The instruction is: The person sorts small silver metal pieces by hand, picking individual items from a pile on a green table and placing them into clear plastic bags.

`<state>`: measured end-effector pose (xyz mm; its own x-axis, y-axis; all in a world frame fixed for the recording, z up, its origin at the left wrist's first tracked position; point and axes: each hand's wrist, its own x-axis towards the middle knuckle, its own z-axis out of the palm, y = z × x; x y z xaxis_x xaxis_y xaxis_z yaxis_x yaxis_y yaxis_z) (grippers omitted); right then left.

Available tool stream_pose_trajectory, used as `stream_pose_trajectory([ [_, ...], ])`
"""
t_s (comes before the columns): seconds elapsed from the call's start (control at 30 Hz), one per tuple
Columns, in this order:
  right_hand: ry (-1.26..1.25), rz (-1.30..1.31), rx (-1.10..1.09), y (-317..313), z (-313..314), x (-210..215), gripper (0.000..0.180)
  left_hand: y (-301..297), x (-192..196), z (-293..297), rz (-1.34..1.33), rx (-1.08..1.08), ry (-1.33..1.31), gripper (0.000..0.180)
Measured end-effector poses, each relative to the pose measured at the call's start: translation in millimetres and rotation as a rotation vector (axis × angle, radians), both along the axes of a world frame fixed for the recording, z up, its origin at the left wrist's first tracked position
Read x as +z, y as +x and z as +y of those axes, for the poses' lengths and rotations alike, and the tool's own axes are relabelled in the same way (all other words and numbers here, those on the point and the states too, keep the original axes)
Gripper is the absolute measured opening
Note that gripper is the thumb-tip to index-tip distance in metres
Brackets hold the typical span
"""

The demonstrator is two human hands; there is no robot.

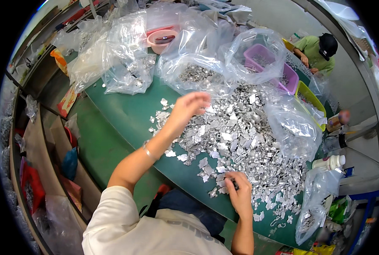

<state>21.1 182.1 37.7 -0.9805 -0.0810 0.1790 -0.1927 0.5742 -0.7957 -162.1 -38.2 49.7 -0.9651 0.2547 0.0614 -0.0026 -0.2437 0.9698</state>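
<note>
A broad heap of small silvery flat metal pieces (pixel 240 140) spreads over the green table (pixel 125 114). Reaching across its far left side, my left hand (pixel 192 105) has its fingers stretched out and slightly bent, with nothing visible in them. It is just in front of an open clear plastic bag (pixel 198 75) that holds more metal pieces. At the heap's near edge, my right hand (pixel 239 192) is curled closed on a small dark metal piece (pixel 235 183). Its exact shape is partly hidden by the fingers.
Clear bags (pixel 128 63) stand along the table's far side, with a pink bowl (pixel 162 40) among them. Purple bins (pixel 288 86) and a yellow-green bin (pixel 312 100) line the right. A white bottle (pixel 329 162) lies there too. A person in green (pixel 317 53) works beyond.
</note>
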Motion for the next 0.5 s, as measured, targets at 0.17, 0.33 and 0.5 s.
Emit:
stream_pose_trajectory([
  [0.17,0.062,0.180,0.087,-51.6,-27.6,-2.3,0.040,90.4,-34.4,-17.5,0.432,0.236,-0.714,0.026],
  [0.33,0.384,0.382,0.223,-105.6,-62.1,-18.0,0.046,121.9,-61.4,-2.6,0.393,0.289,-1.147,0.053],
  [0.5,0.526,0.387,0.234,-108.2,-72.7,-37.0,0.043,128.8,-65.0,4.2,0.363,0.243,-1.050,0.053],
])
